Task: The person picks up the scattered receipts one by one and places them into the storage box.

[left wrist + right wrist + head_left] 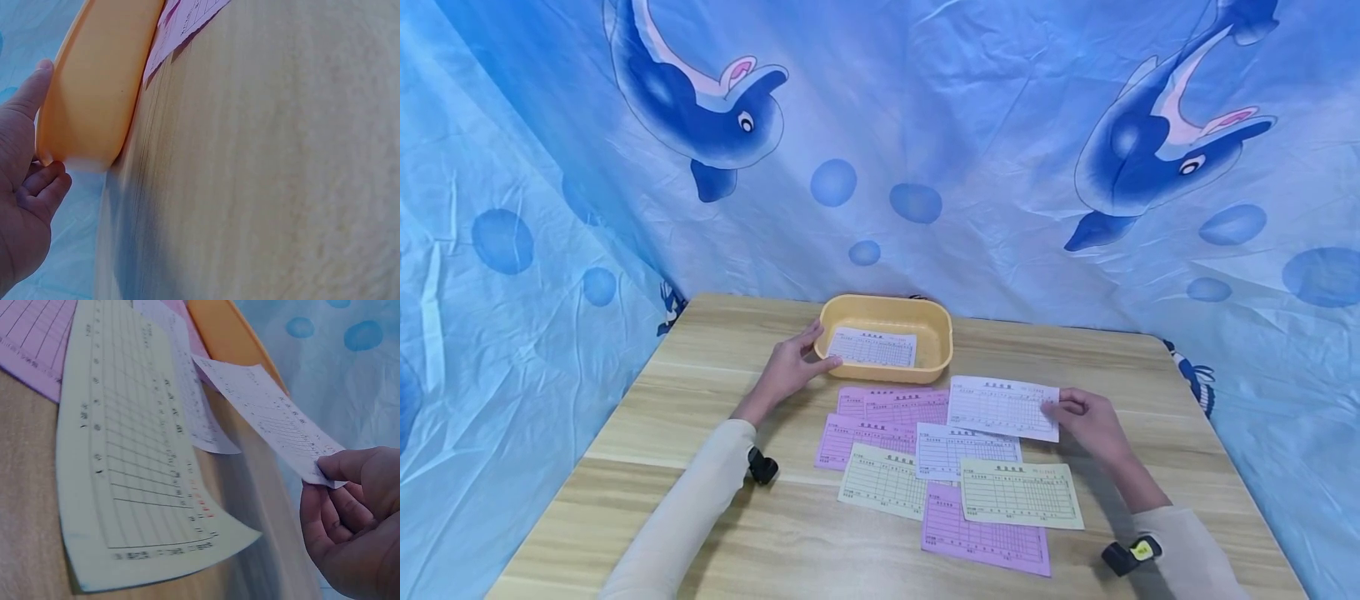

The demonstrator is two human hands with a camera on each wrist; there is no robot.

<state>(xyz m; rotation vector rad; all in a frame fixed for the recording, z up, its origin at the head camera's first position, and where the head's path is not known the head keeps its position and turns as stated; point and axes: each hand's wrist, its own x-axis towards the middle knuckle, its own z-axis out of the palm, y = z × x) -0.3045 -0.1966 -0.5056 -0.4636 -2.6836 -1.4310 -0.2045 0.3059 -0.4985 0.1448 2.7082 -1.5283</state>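
Observation:
An orange-yellow plastic basket (934, 367) stands at the back of the table with a white receipt form (872, 347) inside. My left hand (790, 364) grips its left end, thumb over the rim and fingers outside, as the left wrist view also shows. Between thumb and fingers my right hand (1086, 421) pinches the right edge of another white form (1000, 407), raised above the table in the right wrist view. Below it lie a white form (970, 450), green forms (1022, 493) (883, 481) and several pink forms (985, 533), partly overlapping.
The forms spread over the middle of the wood-grain table (775, 533), in front of the basket. A blue curtain (865, 125) with cartoon dolphins hangs behind the table's back edge and down both sides.

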